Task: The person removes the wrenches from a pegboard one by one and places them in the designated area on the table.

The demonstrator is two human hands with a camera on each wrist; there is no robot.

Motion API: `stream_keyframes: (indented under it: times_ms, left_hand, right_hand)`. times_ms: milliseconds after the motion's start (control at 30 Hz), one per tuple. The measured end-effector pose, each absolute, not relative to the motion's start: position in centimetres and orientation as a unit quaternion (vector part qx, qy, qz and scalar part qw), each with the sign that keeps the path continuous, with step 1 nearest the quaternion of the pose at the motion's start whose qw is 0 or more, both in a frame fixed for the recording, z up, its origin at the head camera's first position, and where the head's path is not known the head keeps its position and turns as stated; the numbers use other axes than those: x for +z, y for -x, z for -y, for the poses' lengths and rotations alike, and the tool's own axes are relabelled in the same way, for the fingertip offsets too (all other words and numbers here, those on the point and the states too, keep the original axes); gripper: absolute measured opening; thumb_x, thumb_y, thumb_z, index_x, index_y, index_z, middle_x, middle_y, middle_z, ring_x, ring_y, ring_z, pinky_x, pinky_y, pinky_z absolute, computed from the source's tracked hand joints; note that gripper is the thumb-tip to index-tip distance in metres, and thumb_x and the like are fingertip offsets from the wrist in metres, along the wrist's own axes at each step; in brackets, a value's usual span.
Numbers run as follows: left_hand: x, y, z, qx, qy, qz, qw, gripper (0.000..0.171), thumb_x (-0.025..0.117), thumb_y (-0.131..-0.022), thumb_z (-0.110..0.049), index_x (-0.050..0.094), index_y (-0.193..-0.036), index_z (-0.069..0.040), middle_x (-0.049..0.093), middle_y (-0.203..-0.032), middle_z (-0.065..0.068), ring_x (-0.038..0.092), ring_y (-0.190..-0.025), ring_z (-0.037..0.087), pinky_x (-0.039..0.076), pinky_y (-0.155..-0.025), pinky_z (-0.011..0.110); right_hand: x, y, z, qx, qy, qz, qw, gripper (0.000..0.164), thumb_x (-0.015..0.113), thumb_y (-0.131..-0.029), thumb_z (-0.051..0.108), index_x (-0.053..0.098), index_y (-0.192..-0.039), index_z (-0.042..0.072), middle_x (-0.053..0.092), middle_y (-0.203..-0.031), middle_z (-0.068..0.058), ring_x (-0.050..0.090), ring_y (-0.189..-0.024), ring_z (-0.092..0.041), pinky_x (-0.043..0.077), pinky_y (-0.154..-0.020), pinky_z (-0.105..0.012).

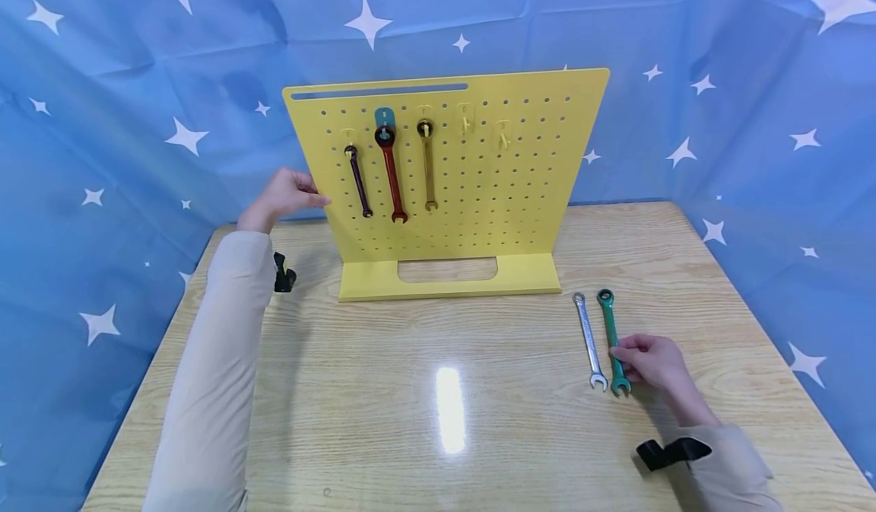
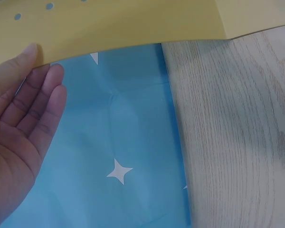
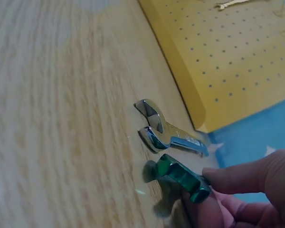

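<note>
A yellow pegboard (image 1: 493,215) stands upright at the back of the table. My left hand (image 1: 284,194) holds its left edge, thumb on the front face and fingers behind, as the left wrist view also shows. On the board's hooks hang a small dark purple wrench (image 1: 359,181), a red wrench (image 1: 392,176) and a gold wrench (image 1: 429,168). At the right, my right hand (image 1: 653,361) pinches a green wrench (image 1: 610,329) by its handle near the open end. Beside it a silver wrench (image 1: 589,338) lies on the table.
Two yellow hooks on the board, a left one (image 1: 465,120) and a right one (image 1: 503,138), bear nothing. The wooden table (image 1: 369,390) has rounded back corners. A blue curtain (image 1: 233,55) with white stars hangs behind and at both sides.
</note>
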State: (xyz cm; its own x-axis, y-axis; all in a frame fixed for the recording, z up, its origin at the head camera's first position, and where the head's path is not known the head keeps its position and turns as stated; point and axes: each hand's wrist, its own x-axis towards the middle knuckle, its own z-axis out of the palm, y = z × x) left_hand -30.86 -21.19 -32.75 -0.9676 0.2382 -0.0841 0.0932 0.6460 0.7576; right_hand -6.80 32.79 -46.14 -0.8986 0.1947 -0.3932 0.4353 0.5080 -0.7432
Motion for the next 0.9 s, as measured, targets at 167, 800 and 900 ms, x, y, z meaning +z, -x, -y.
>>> stream_keyframes:
  times_ms: [167, 800, 900]
  left_hand:
    - [-32.74, 30.79, 21.14, 0.411, -0.086, -0.903, 0.088, 0.027, 0.069, -0.087, -0.019, 0.068, -0.097, 0.006, 0.069, -0.078, 0.002, 0.058, -0.072, 0.009, 0.045, -0.081, 0.038]
    - [-33.03, 31.17, 21.38, 0.420, -0.087, -0.899, 0.086, 0.025, 0.069, -0.087, -0.015, 0.067, -0.097, 0.007, 0.068, -0.073, -0.002, 0.058, -0.073, 0.011, 0.044, -0.085, 0.043]
    - [-32.99, 31.14, 21.43, 0.421, -0.086, -0.899, 0.089, 0.025, 0.069, -0.086, -0.016, 0.068, -0.096, 0.007, 0.069, -0.076, 0.001, 0.058, -0.074, 0.012, 0.043, -0.087, 0.045]
  right_hand:
    - [-45.99, 7.07, -32.60, -0.420, -0.181, -0.881, 0.124, 0.027, 0.061, -0.089, 0.011, 0.058, -0.099, -0.014, 0.059, -0.069, -0.004, 0.056, -0.061, -0.013, 0.050, -0.054, -0.027]
    - [-45.84, 7.35, -32.63, -0.389, -0.182, -0.894, 0.127, 0.021, 0.063, -0.088, 0.014, 0.059, -0.089, -0.007, 0.059, -0.067, -0.004, 0.057, -0.060, -0.014, 0.051, -0.055, -0.028]
    - [-45.87, 7.29, -32.85, -0.402, -0.179, -0.890, 0.123, 0.024, 0.063, -0.089, 0.016, 0.060, -0.091, -0.008, 0.060, -0.067, -0.004, 0.057, -0.060, -0.014, 0.051, -0.054, -0.029]
